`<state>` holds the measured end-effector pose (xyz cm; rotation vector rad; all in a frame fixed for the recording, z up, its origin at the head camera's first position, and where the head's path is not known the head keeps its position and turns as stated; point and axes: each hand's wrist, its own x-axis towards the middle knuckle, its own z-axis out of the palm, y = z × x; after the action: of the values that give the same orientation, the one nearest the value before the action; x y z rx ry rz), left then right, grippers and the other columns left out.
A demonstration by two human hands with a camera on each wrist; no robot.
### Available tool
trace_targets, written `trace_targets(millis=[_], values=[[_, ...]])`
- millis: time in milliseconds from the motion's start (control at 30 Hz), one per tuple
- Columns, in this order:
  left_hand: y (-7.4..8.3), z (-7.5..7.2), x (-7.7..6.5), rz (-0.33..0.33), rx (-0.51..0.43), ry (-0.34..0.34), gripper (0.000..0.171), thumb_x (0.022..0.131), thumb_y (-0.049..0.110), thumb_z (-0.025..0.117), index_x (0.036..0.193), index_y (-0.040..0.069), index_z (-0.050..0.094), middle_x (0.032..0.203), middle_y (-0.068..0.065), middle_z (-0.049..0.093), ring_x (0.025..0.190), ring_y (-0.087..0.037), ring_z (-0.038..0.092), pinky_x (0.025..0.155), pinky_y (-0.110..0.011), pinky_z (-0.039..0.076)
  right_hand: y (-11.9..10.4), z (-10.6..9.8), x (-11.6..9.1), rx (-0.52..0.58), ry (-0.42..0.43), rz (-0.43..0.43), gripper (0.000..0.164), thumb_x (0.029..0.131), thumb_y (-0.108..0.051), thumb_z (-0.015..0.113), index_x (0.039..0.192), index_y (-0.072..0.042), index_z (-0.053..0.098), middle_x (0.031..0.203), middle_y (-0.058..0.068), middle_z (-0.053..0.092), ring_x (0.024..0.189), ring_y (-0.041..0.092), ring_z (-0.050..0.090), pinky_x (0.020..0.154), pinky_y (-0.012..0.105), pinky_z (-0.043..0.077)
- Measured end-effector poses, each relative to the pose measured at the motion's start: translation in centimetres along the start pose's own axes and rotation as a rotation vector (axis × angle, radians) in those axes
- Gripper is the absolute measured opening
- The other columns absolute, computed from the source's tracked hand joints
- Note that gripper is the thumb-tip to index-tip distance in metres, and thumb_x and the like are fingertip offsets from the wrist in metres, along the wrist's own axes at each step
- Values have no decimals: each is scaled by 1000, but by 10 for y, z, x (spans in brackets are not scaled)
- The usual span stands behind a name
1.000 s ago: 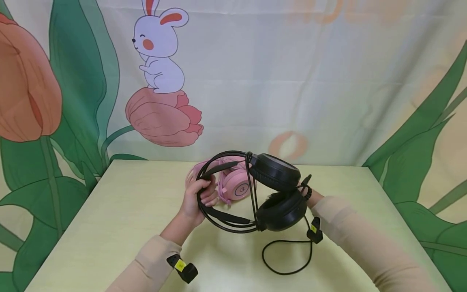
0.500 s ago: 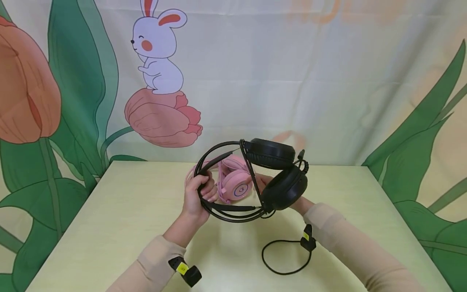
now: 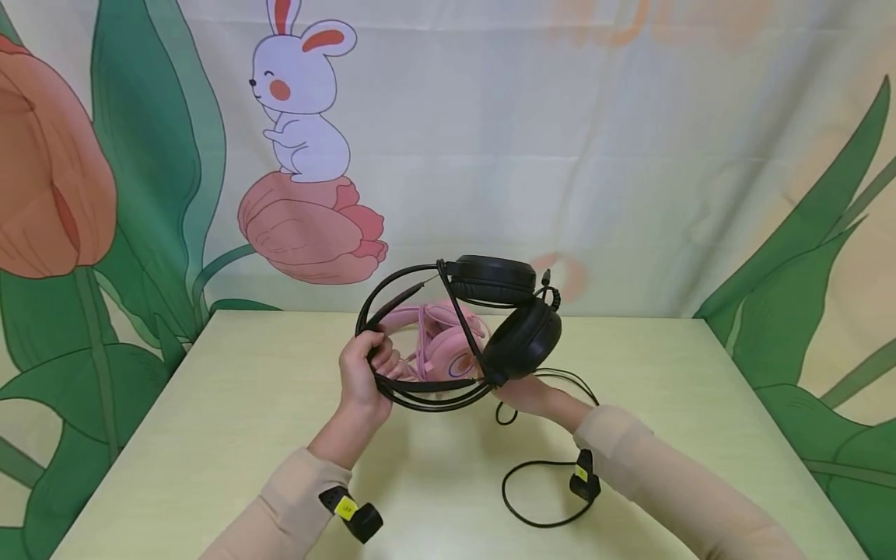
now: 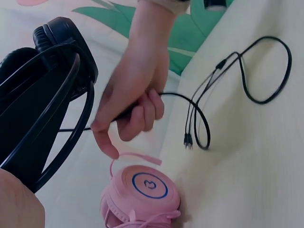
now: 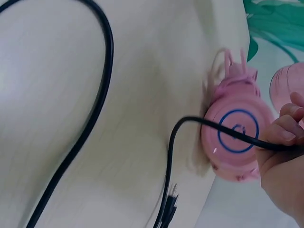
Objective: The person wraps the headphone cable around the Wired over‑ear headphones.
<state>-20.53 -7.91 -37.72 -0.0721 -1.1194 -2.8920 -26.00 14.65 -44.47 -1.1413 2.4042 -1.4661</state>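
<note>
Black over-ear headphones are held up above the table, ear cups to the right and headband to the left. My left hand grips the headband, fingers curled round it. Just below the ear cups, my right hand holds the headphones' black cable; in the left wrist view its fingers curl round the cord. Metal-tipped plugs hang at the cable's loose end. Behind the black headband, pink headphones lie on the table, partly hidden, with a pink cord wound about them.
A pale table spreads beneath, its far edge meeting a printed curtain. A loop of black cable lies on the table near the right sleeve. Small black cameras are strapped to both wrists.
The black headphones have risen and shifted slightly left. My right hand has moved from behind the ear cups, left and down to below them, and more cable shows behind it.
</note>
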Motion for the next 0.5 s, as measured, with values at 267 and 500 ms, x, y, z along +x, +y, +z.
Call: trace_targets(millis=[267,500], values=[[1,-7,5,50,30,56,29,84,6,33,56,16,31,47,7,21,38,-4,21,38,-17,18,-17,14,-1,-63,26,222,13,93,-10,46,91,0,54,71,0,41,62,12,37,57,25,33],[-1,-12,9,102,53,136,28,84,6,36,58,15,34,47,8,24,42,-7,17,41,-20,14,-26,20,-5,-116,-7,257,31,97,-14,36,67,-8,42,58,-5,35,48,9,26,48,22,26]])
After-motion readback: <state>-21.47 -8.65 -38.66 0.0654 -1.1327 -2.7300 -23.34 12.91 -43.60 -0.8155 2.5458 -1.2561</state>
